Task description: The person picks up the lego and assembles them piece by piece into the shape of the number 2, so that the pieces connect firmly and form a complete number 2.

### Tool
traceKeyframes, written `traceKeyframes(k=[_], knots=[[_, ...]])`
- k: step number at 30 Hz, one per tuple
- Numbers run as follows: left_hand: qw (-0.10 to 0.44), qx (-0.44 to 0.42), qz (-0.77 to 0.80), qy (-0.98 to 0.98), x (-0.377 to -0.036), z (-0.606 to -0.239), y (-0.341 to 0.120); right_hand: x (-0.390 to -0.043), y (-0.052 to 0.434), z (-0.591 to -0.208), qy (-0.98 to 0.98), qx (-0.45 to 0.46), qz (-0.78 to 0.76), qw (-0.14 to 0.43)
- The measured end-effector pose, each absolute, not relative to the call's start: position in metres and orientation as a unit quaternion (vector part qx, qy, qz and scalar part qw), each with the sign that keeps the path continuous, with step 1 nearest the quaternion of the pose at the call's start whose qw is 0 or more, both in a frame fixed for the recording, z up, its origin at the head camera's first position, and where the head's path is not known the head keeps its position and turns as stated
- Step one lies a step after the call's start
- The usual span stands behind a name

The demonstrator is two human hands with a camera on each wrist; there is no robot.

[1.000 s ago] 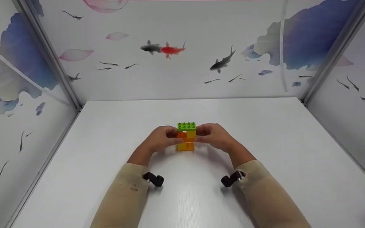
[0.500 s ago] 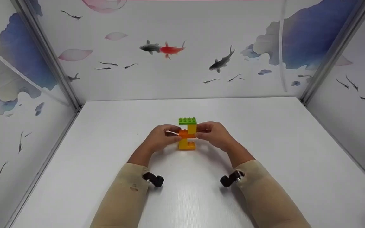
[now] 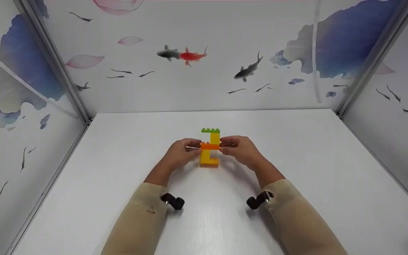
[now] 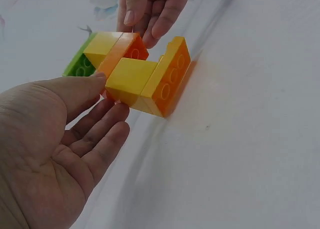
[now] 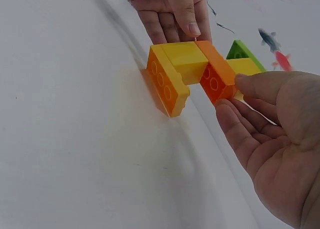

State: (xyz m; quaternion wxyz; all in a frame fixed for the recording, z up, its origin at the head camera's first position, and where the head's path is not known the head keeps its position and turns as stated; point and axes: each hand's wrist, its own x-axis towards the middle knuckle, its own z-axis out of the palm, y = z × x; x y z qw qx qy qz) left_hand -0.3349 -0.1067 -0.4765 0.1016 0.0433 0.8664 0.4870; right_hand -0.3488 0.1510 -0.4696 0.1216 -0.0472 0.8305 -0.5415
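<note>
Between both hands is a zigzag stack of toy building bricks. Its orange base brick (image 3: 209,164) carries a yellow brick (image 3: 205,156) at the left end. Above that lies a middle orange brick (image 3: 210,146), then a second yellow brick (image 3: 215,138) at the right, topped by a green brick (image 3: 210,130). The stack leans away from me, and hollow rings show in the base's underside in both wrist views. My left hand (image 3: 181,153) pinches the left end of the middle orange brick between thumb and fingers. My right hand (image 3: 241,150) pinches the stack's right side around that brick's height.
The stack is over a white tabletop (image 3: 204,219). White panels printed with fish and leaves stand at the back (image 3: 204,85) and both sides, with metal posts at the corners. A black mount (image 3: 174,201) juts from the left sleeve, another (image 3: 257,200) from the right.
The brick stack has tipped back, its green top going away from me, so its front face shows more and the green studs are seen nearly edge-on. Both hands keep hold of it.
</note>
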Motion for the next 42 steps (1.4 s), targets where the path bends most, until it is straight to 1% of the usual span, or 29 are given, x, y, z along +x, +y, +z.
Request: traceKeyframes(k=[7,15,21,29,33,42], knots=[[0.112,0.058,0.499,0.857,-0.335,-0.479,-0.105,-0.349,0.153,-0.470,0.823,-0.037,-0.550,0.137],[0.154,0.069,0.528,0.832,-0.333,-0.479,-0.104,-0.350,0.153,-0.471,0.819,-0.033,-0.550,0.162],[0.165,0.070,0.523,0.834,-0.333,-0.481,-0.104,-0.351,0.156,-0.477,0.819,-0.045,-0.546,0.169],[0.179,0.065,0.523,0.831,-0.332,-0.482,-0.101,-0.353,0.156,-0.481,0.818,-0.024,-0.543,0.190],[0.169,0.049,0.525,0.833,-0.334,-0.480,-0.102,-0.352,0.155,-0.474,0.823,-0.012,-0.536,0.189],[0.095,0.033,0.562,0.821,-0.342,-0.471,-0.121,-0.352,0.163,-0.455,0.841,-0.010,-0.519,0.150]])
